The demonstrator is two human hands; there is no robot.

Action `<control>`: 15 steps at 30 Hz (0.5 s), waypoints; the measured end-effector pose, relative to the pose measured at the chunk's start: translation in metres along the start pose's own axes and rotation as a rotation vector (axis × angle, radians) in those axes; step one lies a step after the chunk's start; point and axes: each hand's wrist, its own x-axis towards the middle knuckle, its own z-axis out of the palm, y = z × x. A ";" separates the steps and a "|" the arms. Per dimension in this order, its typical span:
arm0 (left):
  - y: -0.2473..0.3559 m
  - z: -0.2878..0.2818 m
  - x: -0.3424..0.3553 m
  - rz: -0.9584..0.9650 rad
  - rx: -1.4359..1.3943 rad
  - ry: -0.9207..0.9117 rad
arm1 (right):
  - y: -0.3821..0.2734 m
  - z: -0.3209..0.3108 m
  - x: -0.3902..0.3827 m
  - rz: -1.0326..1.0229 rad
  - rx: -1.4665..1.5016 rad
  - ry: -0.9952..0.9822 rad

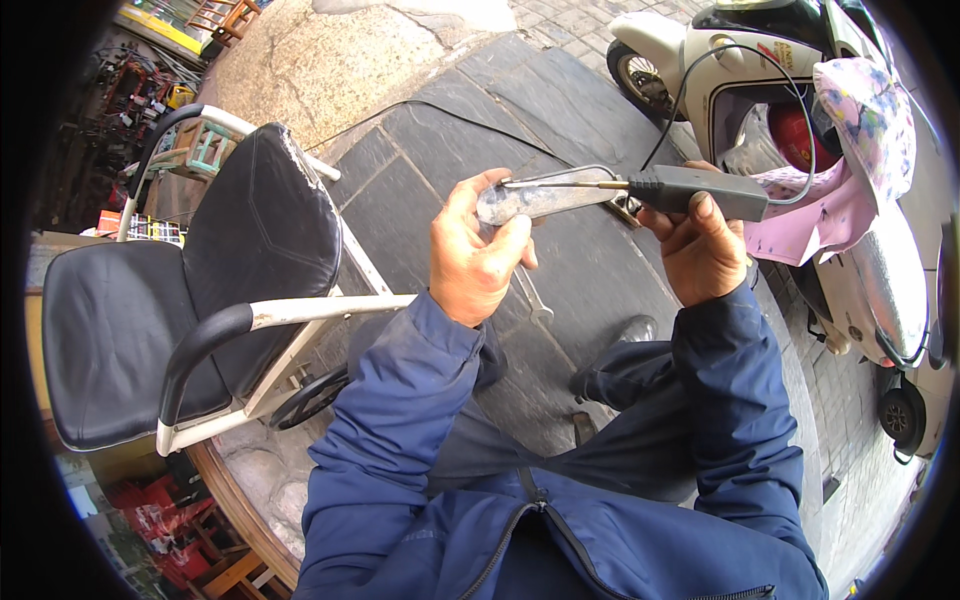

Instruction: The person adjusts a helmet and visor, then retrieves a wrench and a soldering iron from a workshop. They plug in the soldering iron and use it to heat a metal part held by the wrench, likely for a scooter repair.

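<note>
Raised in front of me, my left hand (476, 255) pinches the rounded end of a flat, tapered grey metal piece (545, 200) between thumb and fingers. My right hand (704, 240) is closed around a dark grey, box-shaped handle (705, 190), thumb along its near side. A thin, brass-coloured rod (585, 184) reaches left from the handle, over the metal piece; I cannot tell whether they touch. A thin cable (745, 47) loops above the handle and meets its right end. Below my hands, a wrench (537, 297) lies on the paving.
A black-padded chair (255, 250) with a pale frame stands at my left. On the right is a white scooter (700, 75) with a pink patterned cover (862, 150). A large flat rock (310, 65) lies ahead, beside a dark cable (455, 115) running across the slate paving (410, 165).
</note>
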 end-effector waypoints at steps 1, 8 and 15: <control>0.000 0.000 0.000 0.003 0.017 0.006 | 0.000 -0.001 0.000 0.001 -0.006 -0.018; -0.003 0.004 0.000 0.054 0.098 0.062 | 0.002 0.001 -0.002 -0.003 0.016 -0.006; -0.013 0.003 0.001 0.149 0.286 0.112 | 0.000 0.011 -0.004 -0.047 -0.005 -0.008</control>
